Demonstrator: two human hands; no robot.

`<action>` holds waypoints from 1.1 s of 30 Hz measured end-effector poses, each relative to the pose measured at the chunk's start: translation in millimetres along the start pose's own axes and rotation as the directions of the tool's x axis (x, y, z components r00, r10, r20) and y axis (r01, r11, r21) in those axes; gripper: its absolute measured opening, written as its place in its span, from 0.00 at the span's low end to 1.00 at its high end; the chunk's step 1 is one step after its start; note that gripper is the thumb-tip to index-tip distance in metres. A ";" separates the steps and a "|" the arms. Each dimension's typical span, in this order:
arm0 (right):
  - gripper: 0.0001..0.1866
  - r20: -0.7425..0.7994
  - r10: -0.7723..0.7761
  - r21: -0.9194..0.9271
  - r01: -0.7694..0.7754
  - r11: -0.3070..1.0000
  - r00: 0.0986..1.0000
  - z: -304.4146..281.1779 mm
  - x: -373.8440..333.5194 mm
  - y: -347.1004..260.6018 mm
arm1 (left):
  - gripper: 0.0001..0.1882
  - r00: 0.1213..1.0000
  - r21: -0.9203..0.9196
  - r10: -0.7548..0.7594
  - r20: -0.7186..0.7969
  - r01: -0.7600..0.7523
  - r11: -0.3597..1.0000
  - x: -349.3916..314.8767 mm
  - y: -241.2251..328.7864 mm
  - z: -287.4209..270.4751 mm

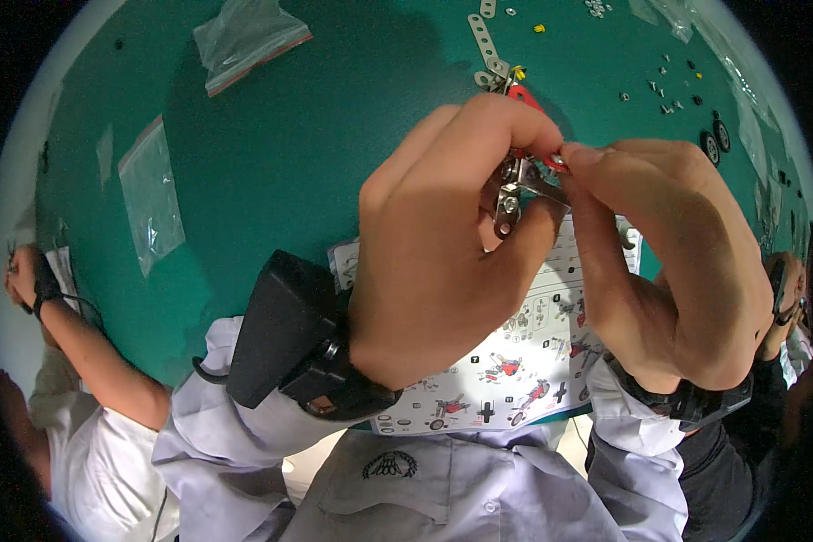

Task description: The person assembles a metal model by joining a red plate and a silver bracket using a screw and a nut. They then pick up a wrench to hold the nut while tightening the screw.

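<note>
My left hand is closed around a partly built metal construction-kit model made of perforated silvery strips, brackets and bolts. A red perforated piece and a yellow fitting stick out beyond the fingers. Thumb and index finger of my right hand are pinched together at a red end of the model, where a small silvery fastener shows; what lies between those fingertips is hidden. Under both hands lies a printed instruction sheet with pictures of small vehicles, partly covered by them.
On the green table lie clear zip bags to the left. Perforated strips extend beyond my hands. At the far right are loose bolts, a pile of nuts and black wheels. Other people's arms flank both sides.
</note>
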State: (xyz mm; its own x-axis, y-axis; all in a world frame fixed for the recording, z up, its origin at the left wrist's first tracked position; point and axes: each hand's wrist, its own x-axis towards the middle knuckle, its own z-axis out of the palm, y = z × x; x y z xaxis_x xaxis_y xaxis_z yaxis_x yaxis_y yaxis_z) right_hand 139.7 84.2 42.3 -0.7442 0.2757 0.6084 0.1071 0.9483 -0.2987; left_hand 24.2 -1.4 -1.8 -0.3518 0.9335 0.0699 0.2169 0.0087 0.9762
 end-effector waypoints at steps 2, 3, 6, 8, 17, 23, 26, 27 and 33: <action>0.15 -0.030 0.004 -0.021 -0.005 1.000 1.000 1.8 0.1 -2.7 | 0.20 1.000 0.014 0.023 -0.004 -0.023 1.000 -0.5 -2.1 0.7; 0.15 -0.019 0.001 -0.033 -0.002 0.999 1.000 1.9 0.5 -3.9 | 0.20 0.999 0.028 0.048 -0.005 -0.048 0.998 -1.1 -3.4 1.1; 0.14 0.008 -0.002 -0.039 0.003 0.999 1.000 1.8 -0.3 -6.0 | 0.20 0.999 0.115 0.039 0.026 -0.042 0.992 -1.4 -1.2 0.7; 0.13 0.021 -0.003 -0.031 0.003 1.000 1.000 4.0 2.5 -10.2 | 0.19 0.998 0.083 0.066 0.020 -0.068 0.994 -2.3 -2.9 0.1; 0.13 0.044 -0.115 -0.060 0.117 0.991 0.992 -1.1 9.6 -4.3 | 0.14 0.995 0.025 0.100 -0.003 -0.100 0.995 0.8 0.9 3.1; 0.12 -0.008 -0.116 -0.017 0.116 0.993 0.993 3.2 -0.9 1.8 | 0.12 0.993 -0.061 0.075 -0.088 -0.081 0.995 0.0 5.0 6.7; 0.12 -0.022 -0.116 -0.007 0.116 0.993 0.993 0.4 -1.6 3.3 | 0.12 0.997 -0.092 0.038 -0.064 -0.044 0.995 -0.7 4.3 7.9; 0.12 0.042 -0.127 -0.033 0.128 0.991 0.991 -3.4 1.6 2.4 | 0.12 0.996 -0.098 0.048 -0.076 -0.055 0.994 -0.9 3.8 8.4; 0.13 0.130 -0.162 -0.010 0.165 0.986 0.978 -8.2 1.8 10.2 | 0.11 0.986 -0.020 0.129 -0.105 -0.132 0.991 1.9 1.9 8.6</action>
State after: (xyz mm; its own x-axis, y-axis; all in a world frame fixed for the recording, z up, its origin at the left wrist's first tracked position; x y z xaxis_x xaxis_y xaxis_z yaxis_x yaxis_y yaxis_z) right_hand 144.8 95.7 46.4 -0.8310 0.0958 0.5480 -0.0100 0.9823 -0.1869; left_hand 31.8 3.4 -1.7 -0.4150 0.8837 0.2162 0.2427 -0.1215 0.9625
